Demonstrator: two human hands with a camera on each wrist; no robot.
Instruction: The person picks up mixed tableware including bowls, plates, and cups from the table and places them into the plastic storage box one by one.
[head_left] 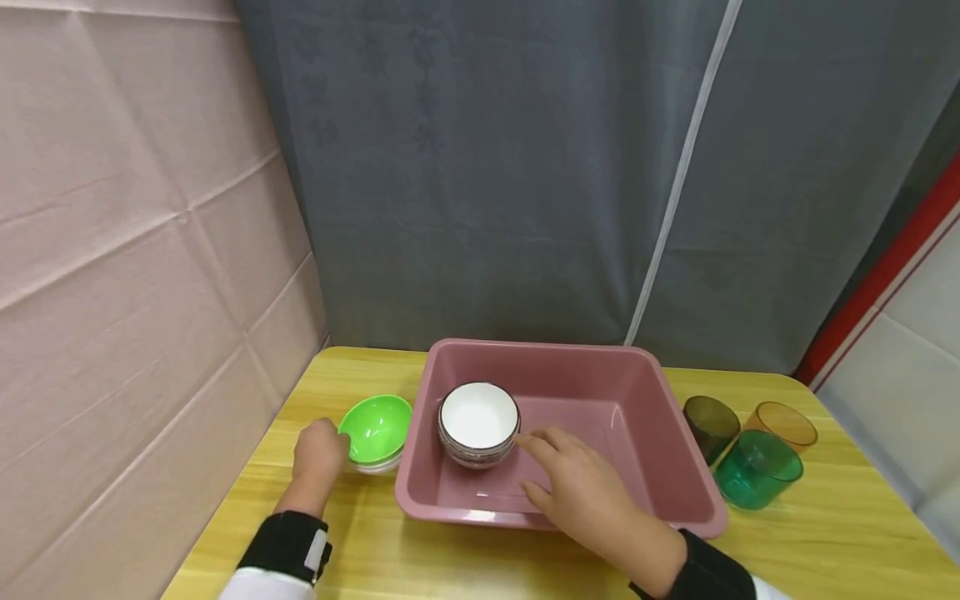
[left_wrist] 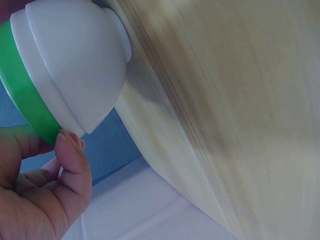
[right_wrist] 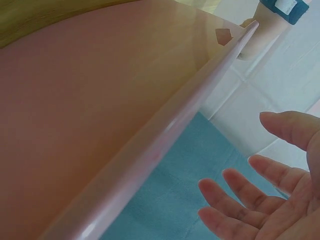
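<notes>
One green bowl (head_left: pixel 377 427), underside mostly hidden

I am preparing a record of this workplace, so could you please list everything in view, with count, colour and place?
Table: one, yellow wood-grain, under the basin
Basin: one, pink, on the table
Stacked bowls: several, exact count unclear, white inside with dark rim, basin's left part
Green bowl: one, green, left of the basin
White bowlware: count unclear, white, nested under the green bowl
Cups: three, dark brown, orange, green, right of the basin
Curtain: one, grey with white strip, behind
Cloth: one, pale pink, left side
Panel: one, white with red band, right side
Sleeves: two, white, on the arms
Wristbands: two, black, on the wrists
Left hand: one, pinching the green bowl's rim
Right hand: one, over the basin
</notes>
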